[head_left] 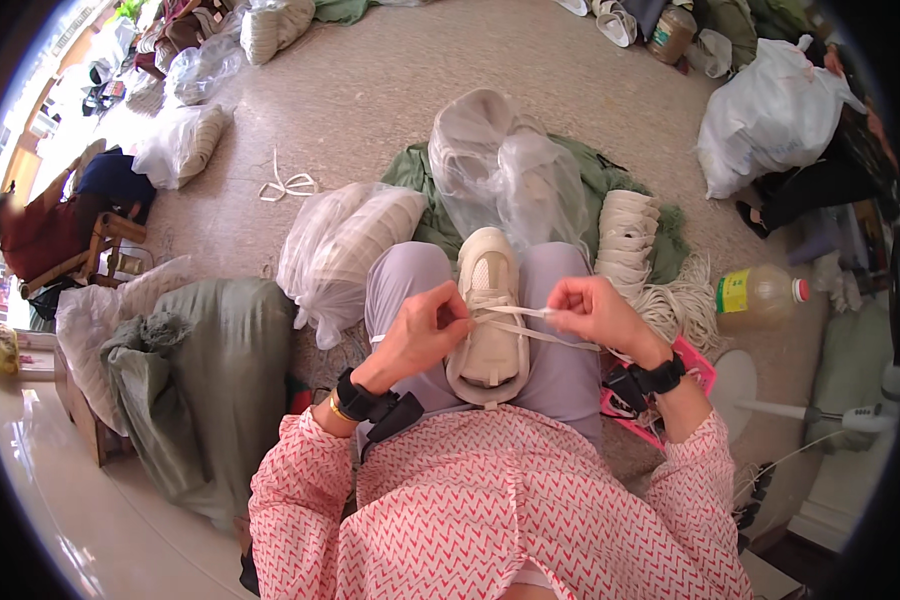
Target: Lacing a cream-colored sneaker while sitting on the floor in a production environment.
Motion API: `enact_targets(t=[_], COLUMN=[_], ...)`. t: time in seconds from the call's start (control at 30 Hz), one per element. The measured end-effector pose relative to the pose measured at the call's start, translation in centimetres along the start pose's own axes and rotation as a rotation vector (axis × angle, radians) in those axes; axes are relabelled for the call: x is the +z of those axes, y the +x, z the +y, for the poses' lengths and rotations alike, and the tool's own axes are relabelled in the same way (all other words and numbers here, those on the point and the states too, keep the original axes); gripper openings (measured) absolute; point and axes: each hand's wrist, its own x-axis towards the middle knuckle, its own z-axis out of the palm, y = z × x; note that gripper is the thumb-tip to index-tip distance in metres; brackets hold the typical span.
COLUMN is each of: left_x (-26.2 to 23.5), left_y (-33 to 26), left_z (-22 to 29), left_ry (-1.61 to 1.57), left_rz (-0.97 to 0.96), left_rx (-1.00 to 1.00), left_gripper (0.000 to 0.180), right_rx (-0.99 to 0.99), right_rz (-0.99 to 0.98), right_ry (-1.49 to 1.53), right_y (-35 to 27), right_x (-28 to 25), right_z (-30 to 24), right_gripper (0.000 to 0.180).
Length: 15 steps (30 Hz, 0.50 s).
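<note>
A cream sneaker rests between my thighs, its toe pointing away from me and its heel opening toward my belly. White shoelaces run across its front part. My left hand is closed in a pinch at the shoe's left side, by the lacing. To the right of the shoe, my right hand pinches a shoelace end, drawn out sideways from the lacing. A loose strand hangs below it toward my right thigh. Both wrists carry black straps.
Clear bags of shoes lie ahead on green cloth. At right are stacked cream shoe parts, a bundle of laces, a pink basket and a plastic jug. A green sack stands left; another person sits beyond.
</note>
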Motion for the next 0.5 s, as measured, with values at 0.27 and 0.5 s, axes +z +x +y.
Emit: enact_targets(t=[0.27,0.5], left_x=[-0.3,-4.4], left_y=[-0.2,-3.1], left_z=[0.0,2.4], left_ry=[-0.009,-0.152], left_rz=[-0.020,-0.145], left_rx=[-0.034,-0.223], left_gripper=[0.015,0.010], right_rx=[-0.003,-0.037], right_rz=[-0.138,-0.057], right_ry=[-0.081,0.080], right_y=[-0.2,0.1], right_x=[2.1,1.8], right_z=[-0.2,1.3], right_gripper=[0.014,0.013])
